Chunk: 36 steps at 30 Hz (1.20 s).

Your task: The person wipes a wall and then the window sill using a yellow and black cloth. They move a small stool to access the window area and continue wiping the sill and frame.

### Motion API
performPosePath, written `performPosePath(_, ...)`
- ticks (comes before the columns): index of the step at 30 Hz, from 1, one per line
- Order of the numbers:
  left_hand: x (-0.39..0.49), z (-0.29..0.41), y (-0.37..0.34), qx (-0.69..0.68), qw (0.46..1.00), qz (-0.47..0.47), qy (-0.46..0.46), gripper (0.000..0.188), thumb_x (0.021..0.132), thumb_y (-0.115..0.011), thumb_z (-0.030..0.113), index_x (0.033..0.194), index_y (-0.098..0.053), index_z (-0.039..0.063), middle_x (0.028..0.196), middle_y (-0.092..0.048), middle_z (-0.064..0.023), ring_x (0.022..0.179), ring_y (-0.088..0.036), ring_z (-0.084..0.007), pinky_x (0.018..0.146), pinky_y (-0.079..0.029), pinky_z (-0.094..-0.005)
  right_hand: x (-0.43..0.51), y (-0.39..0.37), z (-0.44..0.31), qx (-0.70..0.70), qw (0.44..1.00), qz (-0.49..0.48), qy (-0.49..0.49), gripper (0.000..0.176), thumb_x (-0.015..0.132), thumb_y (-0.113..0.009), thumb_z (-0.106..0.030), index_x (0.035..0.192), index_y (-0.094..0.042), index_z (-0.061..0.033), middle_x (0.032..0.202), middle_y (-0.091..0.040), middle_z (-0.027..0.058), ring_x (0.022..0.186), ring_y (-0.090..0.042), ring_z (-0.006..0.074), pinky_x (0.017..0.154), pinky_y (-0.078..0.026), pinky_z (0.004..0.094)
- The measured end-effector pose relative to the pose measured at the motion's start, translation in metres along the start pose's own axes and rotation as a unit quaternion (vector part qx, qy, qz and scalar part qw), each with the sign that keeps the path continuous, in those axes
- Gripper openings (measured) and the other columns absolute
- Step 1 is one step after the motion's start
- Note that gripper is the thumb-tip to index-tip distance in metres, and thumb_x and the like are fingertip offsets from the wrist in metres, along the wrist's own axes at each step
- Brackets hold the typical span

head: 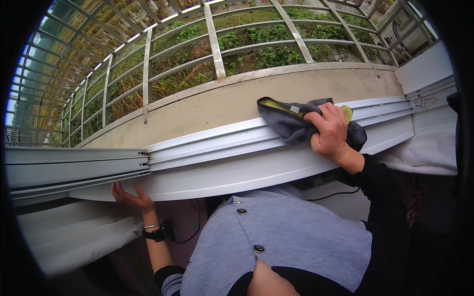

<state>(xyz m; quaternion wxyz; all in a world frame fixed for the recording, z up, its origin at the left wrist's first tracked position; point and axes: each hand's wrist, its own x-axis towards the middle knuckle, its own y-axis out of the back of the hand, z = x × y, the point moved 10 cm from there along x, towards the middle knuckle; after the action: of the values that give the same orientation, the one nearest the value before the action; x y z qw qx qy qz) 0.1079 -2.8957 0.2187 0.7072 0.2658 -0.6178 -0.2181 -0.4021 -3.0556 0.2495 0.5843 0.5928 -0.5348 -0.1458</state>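
My right hand (329, 131) grips a bunched dark grey cloth (292, 127) with a yellow-green underside and black edging. The cloth lies over the white window track (218, 138), towards its right end, and part of it reaches onto the concrete ledge outside. My left hand (132, 198) holds nothing; its fingers are spread and its fingertips rest at the inner edge of the white sill (240, 174), just below the sliding window frame (77, 164). A bracelet and a black strapped device are on the left wrist.
Beyond the track runs a beige concrete ledge (237, 100), bounded by a metal window grille (214, 40) with plants behind it. White curtains (426, 151) hang at the right and lower left. A black cable (335, 193) runs below the sill.
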Motion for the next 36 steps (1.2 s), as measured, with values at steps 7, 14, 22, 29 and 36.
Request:
performPosePath(7,0.008,0.007,0.013,-0.018,0.999,0.025,-0.027,0.047,0.09,-0.059,0.016,0.132,-0.046,-0.001,0.139,-0.038,-0.023,0.129,-0.038,-0.0375,0.106,-0.03,-0.0488,0.001,-0.016,0.036,0.213,0.957,-0.124,-0.156,0.043,0.063,-0.05,-0.003,0.103,-0.064,-0.0037,0.091,-0.062,0.0105,0.087,-0.057,0.0282,0.078,-0.044,0.0314)
performPosePath(14,0.049,-0.009,0.079,-0.193,0.959,-0.198,0.063,0.017,0.089,-0.058,0.002,0.106,-0.06,0.0,0.115,-0.058,-0.0147,0.108,-0.055,-0.0271,0.096,-0.042,-0.0369,0.018,0.025,0.038,0.68,0.667,-0.137,-0.271,0.07,0.061,-0.046,0.002,0.131,-0.047,0.0047,0.111,-0.061,0.013,0.101,-0.06,0.0224,0.093,-0.047,0.0262)
performPosePath(22,0.095,0.113,0.097,-0.437,0.847,-0.294,0.071,0.01,0.081,-0.055,0.004,0.074,-0.056,-0.003,0.071,-0.057,-0.009,0.068,-0.054,-0.0174,0.064,-0.042,-0.0282,0.053,-0.003,-0.043,0.724,0.62,-0.204,-0.224,0.071,0.065,-0.047,0.001,0.136,-0.043,0.0017,0.12,-0.059,0.0137,0.108,-0.058,0.0241,0.099,-0.046,0.0311)
performPosePath(29,0.068,0.258,-0.04,-0.668,0.577,-0.435,0.18,0.046,0.101,-0.049,0.032,0.132,-0.05,-0.001,0.122,-0.058,-0.0107,0.109,-0.057,-0.0173,0.094,-0.047,-0.0312,0.085,0.0,-0.123,0.726,0.619,-0.272,-0.126,0.067,0.069,-0.056,-0.002,0.134,-0.043,-0.0005,0.119,-0.057,0.0146,0.109,-0.057,0.0236,0.097,-0.048,0.0351)
performPosePath(36,0.065,0.277,-0.069,-0.775,0.415,-0.377,0.292,0.036,0.098,-0.056,0.03,0.126,-0.053,0.007,0.117,-0.062,-0.0053,0.105,-0.06,-0.0161,0.088,-0.049,-0.0331,0.07,-0.02,-0.127,0.665,0.67,-0.287,-0.163,0.047,0.093,-0.064,-0.034,0.129,-0.051,-0.0053,0.112,-0.06,0.0048,0.101,-0.06,0.0141,0.088,-0.051,0.0321)
